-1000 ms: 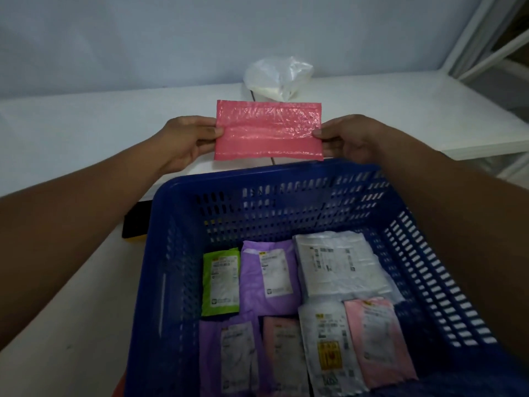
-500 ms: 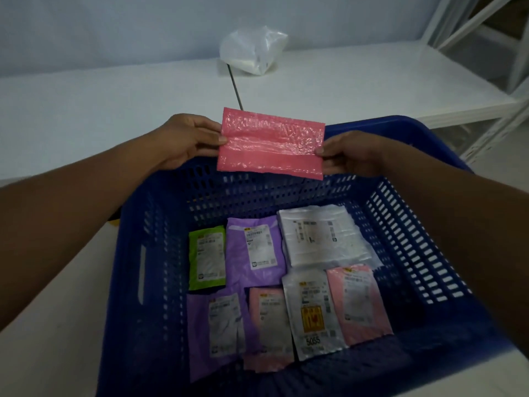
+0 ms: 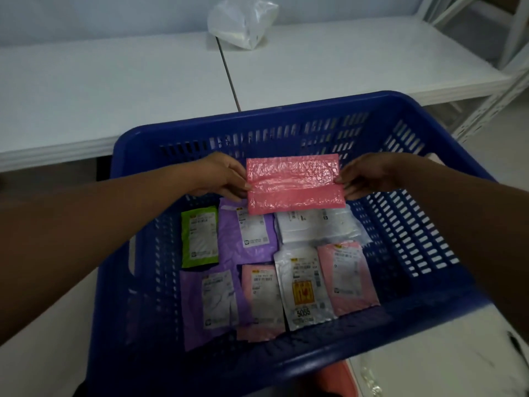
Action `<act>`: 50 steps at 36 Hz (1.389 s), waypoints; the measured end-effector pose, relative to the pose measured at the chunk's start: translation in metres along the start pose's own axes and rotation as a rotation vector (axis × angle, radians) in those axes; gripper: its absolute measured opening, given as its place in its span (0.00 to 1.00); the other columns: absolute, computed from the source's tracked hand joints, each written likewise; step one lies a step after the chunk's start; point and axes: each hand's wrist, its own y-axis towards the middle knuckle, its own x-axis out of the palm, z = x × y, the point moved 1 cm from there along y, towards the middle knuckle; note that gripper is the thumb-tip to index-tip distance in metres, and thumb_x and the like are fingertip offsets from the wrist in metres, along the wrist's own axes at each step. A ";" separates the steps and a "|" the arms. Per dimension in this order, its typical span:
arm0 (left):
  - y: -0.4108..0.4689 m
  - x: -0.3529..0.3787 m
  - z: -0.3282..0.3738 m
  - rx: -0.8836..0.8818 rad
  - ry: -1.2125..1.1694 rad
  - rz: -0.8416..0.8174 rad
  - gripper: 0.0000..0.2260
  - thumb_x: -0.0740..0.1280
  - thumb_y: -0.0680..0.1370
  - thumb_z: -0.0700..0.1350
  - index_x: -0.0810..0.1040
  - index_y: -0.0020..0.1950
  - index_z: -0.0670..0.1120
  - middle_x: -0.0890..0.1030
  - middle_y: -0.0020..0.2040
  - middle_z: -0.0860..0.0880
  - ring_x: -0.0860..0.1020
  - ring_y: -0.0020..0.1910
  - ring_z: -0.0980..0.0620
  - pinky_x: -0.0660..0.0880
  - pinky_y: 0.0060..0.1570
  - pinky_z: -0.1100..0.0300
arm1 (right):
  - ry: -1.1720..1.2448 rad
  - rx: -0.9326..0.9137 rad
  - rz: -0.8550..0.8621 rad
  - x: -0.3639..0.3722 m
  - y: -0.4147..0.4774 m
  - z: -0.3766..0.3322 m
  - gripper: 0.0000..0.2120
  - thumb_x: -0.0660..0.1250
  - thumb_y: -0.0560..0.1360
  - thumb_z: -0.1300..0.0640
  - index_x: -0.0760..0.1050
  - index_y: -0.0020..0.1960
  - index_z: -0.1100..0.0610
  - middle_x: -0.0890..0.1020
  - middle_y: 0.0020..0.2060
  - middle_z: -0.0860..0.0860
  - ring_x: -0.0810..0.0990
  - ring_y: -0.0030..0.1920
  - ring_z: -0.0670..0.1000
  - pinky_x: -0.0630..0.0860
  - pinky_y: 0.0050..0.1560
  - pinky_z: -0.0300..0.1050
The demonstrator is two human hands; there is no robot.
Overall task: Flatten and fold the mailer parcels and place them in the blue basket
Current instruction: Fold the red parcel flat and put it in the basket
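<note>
Lowered into the blue basket (image 3: 257, 116), the pink mailer (image 3: 294, 183) hangs pinched between left hand (image 3: 220, 176) and right hand (image 3: 369, 174), white tables (image 3: 114, 90) beyond.

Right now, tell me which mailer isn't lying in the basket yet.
The folded red-pink bubble mailer, pinched at its ends by the left hand and right hand over the blue basket; the other mailers lie flat on its floor.

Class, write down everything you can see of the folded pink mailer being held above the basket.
The pink mailer is a folded, crinkly plastic rectangle with a darker band along its near edge. It is held over the far half of the blue basket, above the purple mailer and white mailer. The left hand pinches its left edge, the right hand its right edge. No label shows.
</note>
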 end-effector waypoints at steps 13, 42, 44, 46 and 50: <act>0.023 0.003 -0.051 -0.191 -0.032 0.085 0.09 0.72 0.73 0.30 0.79 0.52 0.38 0.83 0.52 0.37 0.83 0.45 0.45 0.82 0.35 0.56 | -0.086 0.064 -0.104 0.049 0.024 0.017 0.09 0.69 0.77 0.64 0.79 0.56 0.64 0.85 0.50 0.60 0.86 0.44 0.53 0.83 0.41 0.46; 0.064 -0.020 -0.088 -0.029 0.651 0.114 0.13 0.60 0.79 0.30 0.83 0.55 0.39 0.81 0.57 0.41 0.79 0.54 0.43 0.72 0.47 0.59 | -0.502 0.047 -0.363 0.222 0.083 -0.014 0.18 0.69 0.78 0.52 0.77 0.62 0.61 0.82 0.53 0.56 0.81 0.54 0.57 0.81 0.51 0.52; 0.069 -0.022 -0.095 -0.011 0.667 0.114 0.11 0.61 0.78 0.30 0.83 0.53 0.36 0.82 0.55 0.39 0.79 0.55 0.40 0.75 0.52 0.55 | -0.553 0.040 -0.354 0.230 0.086 -0.020 0.17 0.69 0.79 0.52 0.77 0.62 0.62 0.82 0.47 0.54 0.82 0.45 0.53 0.80 0.53 0.52; 0.072 -0.022 -0.099 0.011 0.715 0.110 0.10 0.61 0.79 0.32 0.82 0.53 0.37 0.82 0.53 0.41 0.79 0.52 0.41 0.76 0.57 0.51 | -0.625 0.010 -0.349 0.235 0.088 -0.031 0.17 0.67 0.80 0.53 0.76 0.64 0.63 0.81 0.48 0.55 0.80 0.41 0.52 0.81 0.50 0.51; 0.071 -0.022 -0.105 -0.001 0.794 0.133 0.11 0.61 0.80 0.39 0.81 0.56 0.45 0.81 0.54 0.45 0.76 0.48 0.49 0.75 0.54 0.56 | -0.687 -0.035 -0.388 0.248 0.087 -0.052 0.17 0.65 0.81 0.54 0.73 0.66 0.62 0.80 0.59 0.59 0.81 0.54 0.55 0.82 0.52 0.51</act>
